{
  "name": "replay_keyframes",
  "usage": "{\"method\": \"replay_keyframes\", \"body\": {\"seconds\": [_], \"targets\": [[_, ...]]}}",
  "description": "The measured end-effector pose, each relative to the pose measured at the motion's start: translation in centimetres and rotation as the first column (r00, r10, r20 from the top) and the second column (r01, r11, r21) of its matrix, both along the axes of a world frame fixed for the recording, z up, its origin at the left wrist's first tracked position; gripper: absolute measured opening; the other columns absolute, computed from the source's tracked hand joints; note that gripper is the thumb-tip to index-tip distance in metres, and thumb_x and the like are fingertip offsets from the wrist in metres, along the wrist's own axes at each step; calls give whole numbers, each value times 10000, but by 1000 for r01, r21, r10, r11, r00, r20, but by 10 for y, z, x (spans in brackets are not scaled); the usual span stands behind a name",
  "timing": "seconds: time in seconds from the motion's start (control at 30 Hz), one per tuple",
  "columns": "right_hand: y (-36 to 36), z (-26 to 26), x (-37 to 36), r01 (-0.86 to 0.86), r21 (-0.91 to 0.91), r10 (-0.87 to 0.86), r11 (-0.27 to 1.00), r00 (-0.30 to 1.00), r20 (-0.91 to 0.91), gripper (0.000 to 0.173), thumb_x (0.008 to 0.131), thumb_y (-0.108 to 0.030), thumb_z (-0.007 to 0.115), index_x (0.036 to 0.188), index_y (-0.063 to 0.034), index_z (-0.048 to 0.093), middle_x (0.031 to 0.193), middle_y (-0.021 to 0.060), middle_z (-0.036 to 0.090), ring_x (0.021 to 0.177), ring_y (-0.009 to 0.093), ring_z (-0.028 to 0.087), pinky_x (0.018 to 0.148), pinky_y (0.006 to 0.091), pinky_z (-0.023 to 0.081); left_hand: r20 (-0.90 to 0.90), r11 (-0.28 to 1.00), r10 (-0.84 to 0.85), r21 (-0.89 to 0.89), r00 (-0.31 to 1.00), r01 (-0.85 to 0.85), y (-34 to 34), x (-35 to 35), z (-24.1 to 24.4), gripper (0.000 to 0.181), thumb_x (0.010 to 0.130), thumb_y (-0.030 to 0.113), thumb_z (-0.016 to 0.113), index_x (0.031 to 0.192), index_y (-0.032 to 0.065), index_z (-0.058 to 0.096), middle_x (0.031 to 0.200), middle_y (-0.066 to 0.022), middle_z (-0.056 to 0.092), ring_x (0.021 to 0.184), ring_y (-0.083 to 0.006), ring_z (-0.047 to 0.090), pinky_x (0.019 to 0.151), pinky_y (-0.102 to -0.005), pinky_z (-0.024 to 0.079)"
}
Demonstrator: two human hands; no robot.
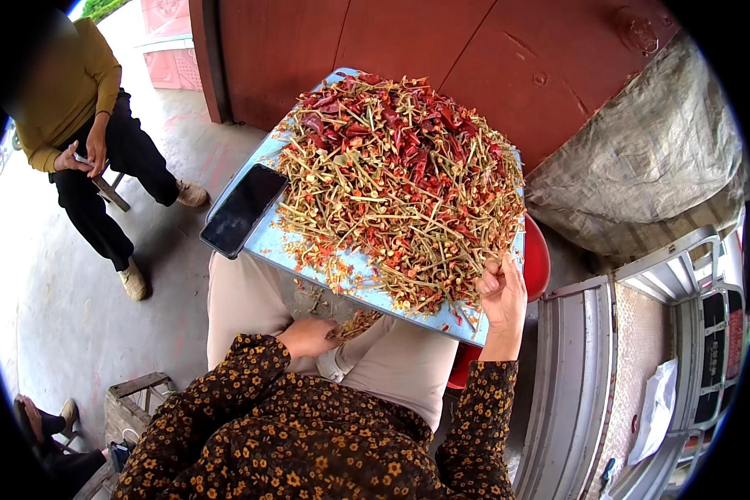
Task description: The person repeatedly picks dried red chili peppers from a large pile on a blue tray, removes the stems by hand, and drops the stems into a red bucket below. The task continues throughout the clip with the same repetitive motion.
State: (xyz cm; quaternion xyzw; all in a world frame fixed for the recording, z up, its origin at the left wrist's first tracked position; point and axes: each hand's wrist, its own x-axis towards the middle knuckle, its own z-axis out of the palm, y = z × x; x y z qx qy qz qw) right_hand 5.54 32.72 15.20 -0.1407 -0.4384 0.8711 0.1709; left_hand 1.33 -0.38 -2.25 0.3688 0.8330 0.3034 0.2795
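A low table with a light-blue top (266,240) stands before me, heaped with dried red chili pieces (406,134) and pale chili stems (375,206). At the pile's right front edge is my right hand (503,294), its thumb and fingers drawn together; whether a piece is pinched between them cannot be made out. My left hand (312,337) rests low over my lap, fingers curled. Right beside its fingertips lies a clump of chili bits and stems (357,324); I cannot tell if the hand grips it.
A black smartphone (243,209) lies on the table's left edge. Red stools (536,259) show beneath the table's right side. Behind stands a red wooden panel (406,44). A seated person (74,106) is at left, a wooden stool (138,400) lower left, a metal cargo bed (568,375) at right.
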Motion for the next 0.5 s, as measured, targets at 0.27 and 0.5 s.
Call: {"method": "replay_keyframes", "body": {"seconds": [0.27, 0.5], "targets": [[-10, -15, 11, 25, -68, -24, 997, 1000, 5, 87, 954, -188, 549, 922, -107, 559, 757, 17, 508, 546, 99, 425, 485, 244, 356, 39, 998, 17, -59, 999, -15, -5, -3, 7, 345, 845, 335, 593, 1077, 79, 613, 970, -179, 652, 880, -362, 621, 761, -433, 493], [-26, -17, 7, 20, 139, -29, 990, 997, 65, 147, 955, -205, 570, 855, -113, 514, 725, -17, 462, 529, 67, 396, 456, 220, 335, 9, 1000, 19, -9, 1000, -19, -4, -3, -7, 363, 807, 371, 597, 1011, 72, 628, 863, -185, 657, 830, -376, 626, 732, -473, 496]]}}
